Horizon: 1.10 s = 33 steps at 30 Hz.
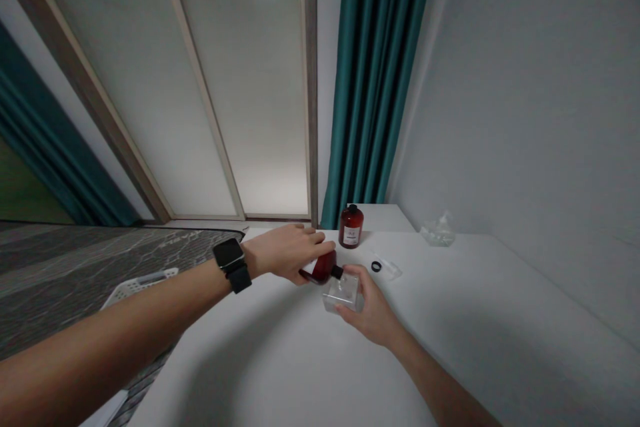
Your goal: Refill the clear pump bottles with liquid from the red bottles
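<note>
My left hand [287,250], with a black watch on the wrist, grips a dark red-brown bottle [324,268]. The bottle lies tilted to the right, its black neck end [337,272] over the top of a clear square bottle [341,292]. Fingers and thumb of my right hand [370,310] are closed round the right side of that clear bottle, low over the white table [280,373]. Whether liquid flows between the two is too small to tell. Behind them a second red-brown bottle [351,227] with a white label and black top stands upright.
Right of my hands lie a small black ring [376,267] and a clear plastic piece [391,268]. Farther back, a crumpled clear plastic item [439,232] rests by the wall [540,113]. Beyond the table's left edge is a white basket [137,285].
</note>
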Each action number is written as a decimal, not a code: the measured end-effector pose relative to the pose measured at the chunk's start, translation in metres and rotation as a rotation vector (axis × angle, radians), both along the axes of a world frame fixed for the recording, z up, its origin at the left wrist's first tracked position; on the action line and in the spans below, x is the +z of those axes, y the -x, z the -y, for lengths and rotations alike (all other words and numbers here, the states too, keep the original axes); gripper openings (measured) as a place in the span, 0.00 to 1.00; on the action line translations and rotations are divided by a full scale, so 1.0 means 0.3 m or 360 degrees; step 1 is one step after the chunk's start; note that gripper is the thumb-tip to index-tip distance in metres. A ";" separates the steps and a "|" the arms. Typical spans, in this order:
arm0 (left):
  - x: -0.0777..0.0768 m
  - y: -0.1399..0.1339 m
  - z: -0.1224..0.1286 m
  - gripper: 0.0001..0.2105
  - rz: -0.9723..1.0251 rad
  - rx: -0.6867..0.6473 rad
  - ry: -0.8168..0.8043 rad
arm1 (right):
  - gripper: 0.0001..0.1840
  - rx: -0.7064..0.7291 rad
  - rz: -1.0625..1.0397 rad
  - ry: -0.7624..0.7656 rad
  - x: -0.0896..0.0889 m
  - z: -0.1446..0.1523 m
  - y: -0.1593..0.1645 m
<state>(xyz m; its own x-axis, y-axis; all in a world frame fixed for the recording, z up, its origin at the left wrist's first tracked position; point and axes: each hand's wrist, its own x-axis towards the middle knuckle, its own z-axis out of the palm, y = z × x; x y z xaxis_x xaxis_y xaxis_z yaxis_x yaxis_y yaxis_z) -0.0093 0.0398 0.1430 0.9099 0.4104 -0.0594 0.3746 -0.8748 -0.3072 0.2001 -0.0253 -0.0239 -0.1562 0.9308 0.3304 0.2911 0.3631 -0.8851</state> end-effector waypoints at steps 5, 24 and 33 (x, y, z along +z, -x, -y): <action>0.002 -0.001 0.000 0.24 -0.0006 -0.0005 0.0000 | 0.34 -0.0009 0.0028 0.0001 0.003 0.002 -0.003; -0.001 0.004 -0.006 0.25 0.0010 0.0003 0.0035 | 0.34 -0.0018 0.0002 -0.0036 -0.002 0.000 0.001; -0.001 -0.002 -0.006 0.25 -0.0002 -0.0012 0.0011 | 0.34 -0.0012 0.0000 -0.0022 -0.005 0.002 -0.002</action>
